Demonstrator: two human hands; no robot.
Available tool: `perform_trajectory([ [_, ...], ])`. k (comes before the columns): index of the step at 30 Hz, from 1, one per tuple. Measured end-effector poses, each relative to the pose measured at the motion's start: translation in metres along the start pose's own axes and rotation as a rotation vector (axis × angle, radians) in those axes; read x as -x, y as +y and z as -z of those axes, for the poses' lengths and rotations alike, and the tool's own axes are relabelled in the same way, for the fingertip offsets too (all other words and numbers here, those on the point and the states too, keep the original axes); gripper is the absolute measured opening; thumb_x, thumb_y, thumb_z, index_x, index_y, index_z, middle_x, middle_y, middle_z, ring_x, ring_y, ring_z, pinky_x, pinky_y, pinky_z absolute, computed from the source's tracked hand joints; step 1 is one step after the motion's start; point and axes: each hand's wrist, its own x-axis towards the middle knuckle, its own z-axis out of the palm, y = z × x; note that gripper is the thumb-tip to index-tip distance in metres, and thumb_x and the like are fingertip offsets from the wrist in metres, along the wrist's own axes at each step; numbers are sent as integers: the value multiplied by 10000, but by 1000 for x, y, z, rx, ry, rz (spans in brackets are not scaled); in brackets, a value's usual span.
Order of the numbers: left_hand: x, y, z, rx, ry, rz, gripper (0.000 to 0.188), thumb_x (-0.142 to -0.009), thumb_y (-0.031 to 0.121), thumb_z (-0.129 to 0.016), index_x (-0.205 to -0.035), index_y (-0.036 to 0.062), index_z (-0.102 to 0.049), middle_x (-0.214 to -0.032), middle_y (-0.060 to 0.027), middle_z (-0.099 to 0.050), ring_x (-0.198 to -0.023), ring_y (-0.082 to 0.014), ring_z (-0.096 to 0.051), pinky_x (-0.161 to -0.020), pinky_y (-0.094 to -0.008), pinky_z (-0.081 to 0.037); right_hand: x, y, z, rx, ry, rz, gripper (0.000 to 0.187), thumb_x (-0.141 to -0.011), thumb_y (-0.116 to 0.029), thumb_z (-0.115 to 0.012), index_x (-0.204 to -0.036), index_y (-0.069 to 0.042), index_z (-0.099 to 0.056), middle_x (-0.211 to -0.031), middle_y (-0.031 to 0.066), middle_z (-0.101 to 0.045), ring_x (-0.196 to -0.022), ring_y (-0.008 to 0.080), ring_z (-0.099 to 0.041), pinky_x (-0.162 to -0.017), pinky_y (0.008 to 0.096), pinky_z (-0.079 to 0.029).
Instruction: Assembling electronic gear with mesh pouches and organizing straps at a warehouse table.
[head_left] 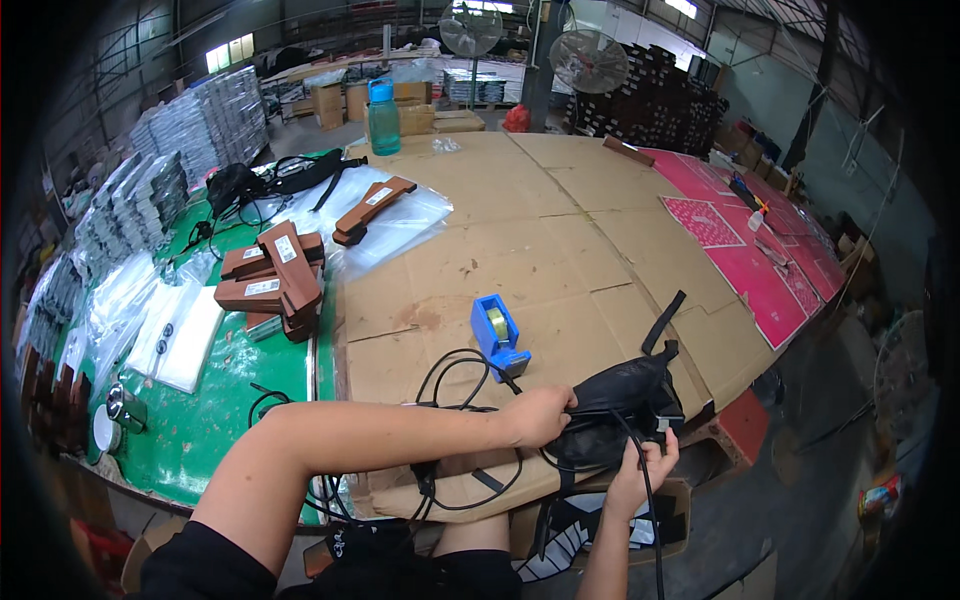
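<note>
A black fabric pouch (590,425) with straps lies at the near right edge of the cardboard-covered table. My left hand (545,413) reaches across from the left, its fingers closed on the pouch's left edge. At the pouch's right end is my right hand (645,472), thumb and fingers pinched near a small light-grey plug-like piece (662,425). A black cable (648,490) arches out of the pouch and hangs down past this hand. More looped black cable (440,375) lies around my left forearm. What is inside the pouch is hidden.
Behind my left hand stands a blue tape dispenser (497,335). Brown bars (285,265) are stacked at left, near clear plastic sheets (400,225) and a black strap bundle (270,185). A blue bottle (383,120) stands far back. An open cardboard box (675,525) sits below the edge.
</note>
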Motion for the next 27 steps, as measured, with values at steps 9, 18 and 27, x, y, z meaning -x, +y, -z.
perform_trajectory([
  [9, -26, 29, 35, -173, -151, 131, 212, -840, 181, -607, -984, 26, -610, -867, -182, -659, -876, -348, -638, -744, -423, -496, -31, -39, -1, -2, -149, -294, 573, -910, -7, -530, -1425, 27, -280, -920, 29, -585, -803, 68, -524, -653, 191, -422],
  [18, -24, 18, 25, -211, -146, 18, 288, -754, 231, -714, -934, 34, -607, -849, -178, -655, -866, -351, -632, -730, -411, -495, -37, -66, -9, -484, -85, -522, 660, -900, 15, -526, -1465, -53, -193, -965, 85, -588, -806, 138, -578, -684, 268, -492],
  [27, -11, 17, 18, -202, 146, -93, 217, -833, 202, -628, -938, 24, -560, -784, -172, -650, -796, -346, -643, -690, -410, -500, -28, -69, -14, -504, -114, -560, 724, -899, -33, -542, -1493, -183, -155, -1167, 103, -565, -952, 195, -564, -713, 393, -508],
])
